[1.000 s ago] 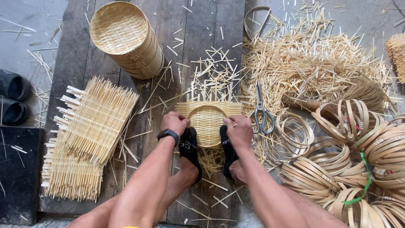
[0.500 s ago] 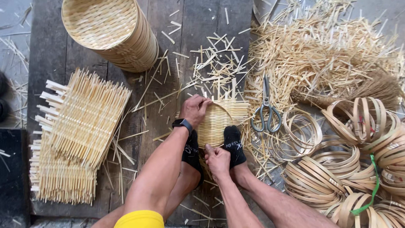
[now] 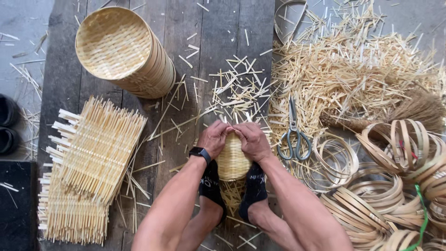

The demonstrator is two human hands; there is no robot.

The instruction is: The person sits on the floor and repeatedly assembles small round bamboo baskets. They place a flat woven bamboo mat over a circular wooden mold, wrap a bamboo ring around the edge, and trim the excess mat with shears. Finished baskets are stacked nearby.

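**Basket being shaped between hands and feet**

Basket [image 3: 231,162], small and woven of pale bamboo strips, is sitting on the plank floor [image 3: 218,42] in the middle of the view, wedged between two black-socked feet [image 3: 211,186]. Left hand [image 3: 214,138] and right hand [image 3: 251,140] are pressing together over its upper rim, fingertips meeting, both clamped on the weave. The piece is judged light and springy: thin strips are likely flexing under thumb pressure yet cracking if bent sharply, and cut ends may be pricking the skin. The rim and the rounded sides appear the safest places to take hold, since the weave there looks tightest. Scissors [image 3: 293,135] are lying just right of the hands, beside a heap of offcuts [image 3: 353,74]. Hoops [image 3: 371,204] are piling up at the right; finished baskets [image 3: 125,51] and woven mats [image 3: 93,153] are lying at the left.
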